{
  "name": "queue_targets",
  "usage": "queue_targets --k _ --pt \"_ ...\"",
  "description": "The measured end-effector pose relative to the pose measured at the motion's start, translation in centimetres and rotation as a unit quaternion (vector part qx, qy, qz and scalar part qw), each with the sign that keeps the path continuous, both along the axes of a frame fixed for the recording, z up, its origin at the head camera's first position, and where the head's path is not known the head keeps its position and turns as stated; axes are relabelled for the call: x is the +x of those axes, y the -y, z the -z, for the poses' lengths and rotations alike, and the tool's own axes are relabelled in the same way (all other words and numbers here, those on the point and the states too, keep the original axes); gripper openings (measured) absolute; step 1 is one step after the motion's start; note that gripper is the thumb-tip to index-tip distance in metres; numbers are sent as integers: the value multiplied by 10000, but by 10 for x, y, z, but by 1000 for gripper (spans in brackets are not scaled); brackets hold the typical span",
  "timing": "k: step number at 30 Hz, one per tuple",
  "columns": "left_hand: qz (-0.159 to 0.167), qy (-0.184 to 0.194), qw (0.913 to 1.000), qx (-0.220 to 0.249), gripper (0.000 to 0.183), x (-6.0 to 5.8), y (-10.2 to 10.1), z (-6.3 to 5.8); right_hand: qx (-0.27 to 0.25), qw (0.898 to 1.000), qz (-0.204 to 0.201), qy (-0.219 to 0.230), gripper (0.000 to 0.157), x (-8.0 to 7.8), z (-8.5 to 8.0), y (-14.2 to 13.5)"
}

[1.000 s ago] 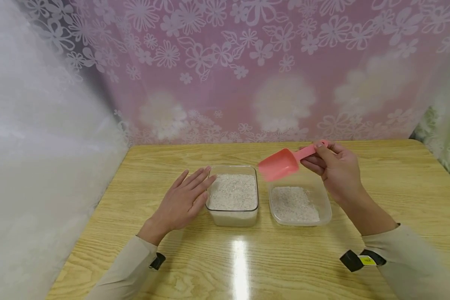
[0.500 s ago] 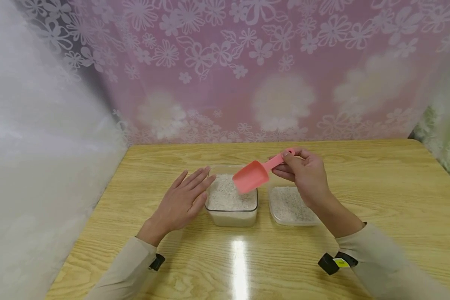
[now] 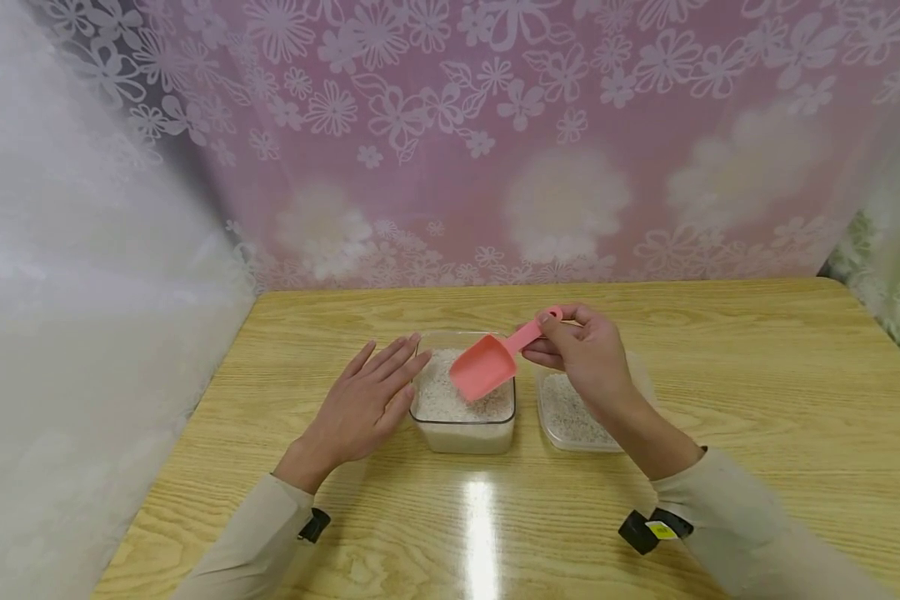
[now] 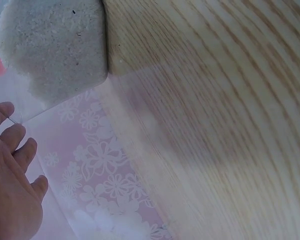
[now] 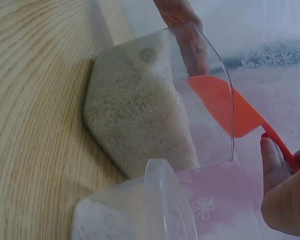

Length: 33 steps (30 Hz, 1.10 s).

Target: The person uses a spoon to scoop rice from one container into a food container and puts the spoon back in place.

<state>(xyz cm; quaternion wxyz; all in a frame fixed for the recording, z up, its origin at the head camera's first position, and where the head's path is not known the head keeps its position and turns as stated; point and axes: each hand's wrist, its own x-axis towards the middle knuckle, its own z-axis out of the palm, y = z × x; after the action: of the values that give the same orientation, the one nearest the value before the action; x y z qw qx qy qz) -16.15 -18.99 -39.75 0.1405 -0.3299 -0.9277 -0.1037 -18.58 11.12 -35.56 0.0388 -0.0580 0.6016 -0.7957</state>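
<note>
A clear, deep container (image 3: 462, 440) stands on the table, filled with rice (image 3: 437, 392) to below its rim. My left hand (image 3: 360, 402) lies with straight fingers against its left side, fingertips at the rim. Between thumb and fingers, my right hand (image 3: 591, 360) pinches the handle of a pink plastic scoop (image 3: 483, 367). Its bowl looks bare inside. In the right wrist view the tip of the scoop (image 5: 217, 102) reaches past the rim, above the rice surface. A shallower translucent tub (image 3: 570, 442), partly behind my right forearm, holds a smaller amount of rice.
Both containers sit side by side on a wood-grain table (image 3: 375, 533), a narrow gap between them. Behind the table hangs a pink flowered curtain (image 3: 435, 200). A whitish sheet (image 3: 97, 333) hangs along the left side.
My right hand has carried the pink scoop left and slightly down, from above the translucent tub to over the rice in the deep container. The left hand has stayed in place.
</note>
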Motion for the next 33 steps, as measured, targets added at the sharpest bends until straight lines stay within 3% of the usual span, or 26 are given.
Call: queue_targets --k 26,33 --pt "-17 20 10000 21 47 0 0 1 1014 9945 -123 238 28 1 -1 18" --pt "-37 49 10000 -16 48 1 0 1 1394 9894 -385 -91 23 3 -1 26"
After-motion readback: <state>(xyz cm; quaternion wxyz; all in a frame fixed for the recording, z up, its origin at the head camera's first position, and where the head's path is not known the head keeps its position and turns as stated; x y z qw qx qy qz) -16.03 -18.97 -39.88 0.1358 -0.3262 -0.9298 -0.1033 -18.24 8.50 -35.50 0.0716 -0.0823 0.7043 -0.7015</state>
